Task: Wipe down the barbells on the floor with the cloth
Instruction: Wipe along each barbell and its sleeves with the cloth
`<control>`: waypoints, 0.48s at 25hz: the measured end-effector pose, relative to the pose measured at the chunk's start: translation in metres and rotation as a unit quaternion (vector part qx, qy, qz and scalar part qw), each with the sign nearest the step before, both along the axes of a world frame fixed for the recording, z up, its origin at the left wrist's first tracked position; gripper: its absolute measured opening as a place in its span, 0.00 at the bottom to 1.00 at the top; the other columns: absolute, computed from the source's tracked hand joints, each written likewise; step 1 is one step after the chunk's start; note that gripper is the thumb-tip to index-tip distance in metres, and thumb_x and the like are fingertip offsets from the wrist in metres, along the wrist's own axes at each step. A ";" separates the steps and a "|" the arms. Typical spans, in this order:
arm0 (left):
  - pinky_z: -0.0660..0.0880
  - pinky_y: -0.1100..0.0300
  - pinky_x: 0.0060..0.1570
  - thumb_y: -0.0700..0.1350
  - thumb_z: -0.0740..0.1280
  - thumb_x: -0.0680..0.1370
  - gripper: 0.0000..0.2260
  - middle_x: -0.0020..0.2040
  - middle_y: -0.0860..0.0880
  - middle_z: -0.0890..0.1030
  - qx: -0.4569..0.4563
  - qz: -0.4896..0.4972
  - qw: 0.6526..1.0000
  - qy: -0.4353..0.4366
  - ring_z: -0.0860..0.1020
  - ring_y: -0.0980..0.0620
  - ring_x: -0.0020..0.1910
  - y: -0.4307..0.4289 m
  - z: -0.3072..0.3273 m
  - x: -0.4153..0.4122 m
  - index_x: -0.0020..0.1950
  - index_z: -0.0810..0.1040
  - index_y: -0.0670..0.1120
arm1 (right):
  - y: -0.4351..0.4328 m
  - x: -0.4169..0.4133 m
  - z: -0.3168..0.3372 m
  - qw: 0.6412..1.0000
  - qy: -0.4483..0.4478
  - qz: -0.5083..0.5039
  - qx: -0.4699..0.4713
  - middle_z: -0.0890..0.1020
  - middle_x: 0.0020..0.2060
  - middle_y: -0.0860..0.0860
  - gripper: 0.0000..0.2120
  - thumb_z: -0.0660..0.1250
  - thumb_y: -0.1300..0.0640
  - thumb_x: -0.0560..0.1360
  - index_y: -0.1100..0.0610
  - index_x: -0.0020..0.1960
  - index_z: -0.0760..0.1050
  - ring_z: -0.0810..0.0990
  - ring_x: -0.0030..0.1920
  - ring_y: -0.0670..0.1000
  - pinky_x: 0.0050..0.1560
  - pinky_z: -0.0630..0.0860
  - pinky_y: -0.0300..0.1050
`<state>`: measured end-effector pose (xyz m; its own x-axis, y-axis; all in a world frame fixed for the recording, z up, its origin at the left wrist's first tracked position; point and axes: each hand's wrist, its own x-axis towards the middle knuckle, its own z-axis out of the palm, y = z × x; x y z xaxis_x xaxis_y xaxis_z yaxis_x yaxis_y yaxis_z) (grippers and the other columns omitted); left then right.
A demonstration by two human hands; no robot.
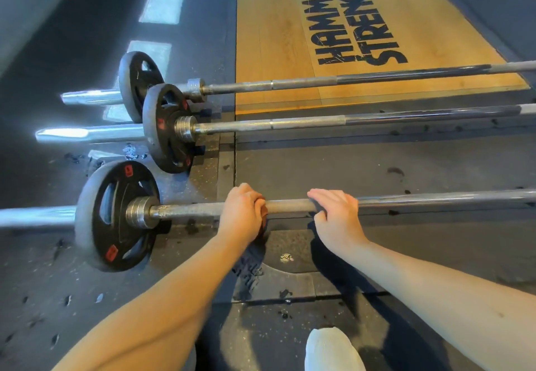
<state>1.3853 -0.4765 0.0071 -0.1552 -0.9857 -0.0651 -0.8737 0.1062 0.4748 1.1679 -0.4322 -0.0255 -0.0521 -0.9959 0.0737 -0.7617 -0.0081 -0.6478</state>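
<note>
Barbells (307, 124) lie side by side on the dark floor (406, 161), three of them. Each long bar runs from left to right, with a round black plate (116, 216) near its left end. The nearest barbell (290, 205) is right in front of the person. The left hand (242, 211) is wrapped around this bar, fingers curled close together, squeezing an orange-brown cloth (263, 211) against the metal. Only a small bit of it peeks out. The right hand (338, 214) sits on the same bar, just to the right, fingers side by side over the top, thumb on the near side.
</note>
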 end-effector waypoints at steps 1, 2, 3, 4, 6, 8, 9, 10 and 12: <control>0.76 0.51 0.50 0.43 0.66 0.81 0.07 0.51 0.44 0.79 0.013 -0.012 1.000 0.019 0.76 0.46 0.50 -0.001 -0.001 -0.018 0.46 0.83 0.46 | -0.001 0.000 -0.003 1.000 0.012 0.001 -0.003 0.82 0.62 0.48 0.22 0.62 0.68 0.75 0.55 0.65 0.81 0.76 0.64 0.52 0.66 0.60 0.46; 0.75 0.52 0.50 0.43 0.66 0.81 0.07 0.52 0.44 0.79 0.021 -0.022 0.999 0.030 0.76 0.45 0.51 -0.001 -0.001 -0.033 0.46 0.83 0.45 | -0.002 -0.001 -0.004 1.000 0.019 -0.002 -0.001 0.82 0.63 0.48 0.22 0.64 0.69 0.75 0.55 0.66 0.80 0.75 0.65 0.52 0.66 0.59 0.46; 0.74 0.53 0.50 0.44 0.65 0.81 0.08 0.53 0.44 0.79 0.025 -0.032 0.999 0.037 0.75 0.45 0.53 0.000 0.000 -0.045 0.47 0.83 0.45 | -0.002 -0.003 -0.005 1.000 0.021 -0.007 0.003 0.81 0.63 0.47 0.23 0.65 0.70 0.75 0.54 0.66 0.80 0.75 0.65 0.51 0.67 0.58 0.45; 0.73 0.54 0.51 0.45 0.65 0.82 0.08 0.55 0.45 0.79 0.025 -0.041 0.998 0.036 0.75 0.46 0.55 -0.001 0.000 -0.051 0.50 0.83 0.46 | -0.003 -0.005 -0.003 1.000 0.024 -0.011 0.005 0.81 0.64 0.47 0.24 0.65 0.70 0.75 0.54 0.67 0.79 0.74 0.66 0.50 0.67 0.58 0.45; 0.72 0.55 0.53 0.47 0.64 0.82 0.09 0.57 0.46 0.78 0.015 -0.055 0.998 0.037 0.74 0.47 0.57 0.002 -0.002 -0.031 0.54 0.83 0.48 | -0.004 0.002 0.000 1.000 0.031 -0.004 0.002 0.81 0.63 0.46 0.24 0.65 0.71 0.74 0.54 0.67 0.79 0.73 0.66 0.49 0.67 0.58 0.46; 0.73 0.56 0.57 0.48 0.64 0.82 0.10 0.58 0.50 0.77 -0.016 -0.065 0.997 0.027 0.73 0.50 0.58 0.008 -0.006 0.012 0.59 0.82 0.50 | -0.004 0.015 0.003 1.000 0.028 0.005 -0.002 0.81 0.62 0.45 0.24 0.65 0.71 0.74 0.54 0.66 0.79 0.72 0.65 0.48 0.66 0.57 0.47; 0.73 0.56 0.61 0.49 0.65 0.82 0.11 0.60 0.52 0.76 -0.025 -0.054 0.998 0.015 0.72 0.52 0.59 0.011 -0.009 0.038 0.62 0.81 0.52 | -0.004 0.022 0.003 1.000 0.024 0.008 0.000 0.81 0.62 0.45 0.23 0.65 0.71 0.74 0.55 0.66 0.80 0.72 0.64 0.48 0.66 0.57 0.48; 0.72 0.56 0.64 0.50 0.65 0.81 0.12 0.60 0.54 0.75 -0.032 -0.034 0.999 0.001 0.72 0.55 0.60 0.011 -0.012 0.065 0.64 0.80 0.53 | -0.005 0.028 0.003 1.000 0.021 0.008 -0.001 0.81 0.62 0.45 0.23 0.66 0.71 0.74 0.55 0.66 0.80 0.72 0.64 0.48 0.67 0.57 0.48; 0.73 0.55 0.66 0.49 0.65 0.81 0.12 0.59 0.55 0.76 -0.044 0.020 0.999 -0.023 0.72 0.56 0.60 0.014 -0.011 0.109 0.64 0.80 0.52 | -0.005 0.033 0.001 1.000 0.021 0.001 -0.007 0.81 0.62 0.46 0.22 0.67 0.71 0.74 0.55 0.65 0.80 0.72 0.64 0.48 0.68 0.57 0.48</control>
<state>1.4943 -0.4625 -0.0038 -0.1142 -0.9933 0.0166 -0.8986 0.1104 0.4247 1.2009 -0.4367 -0.0248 -0.0468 -0.9950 0.0888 -0.7882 -0.0178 -0.6152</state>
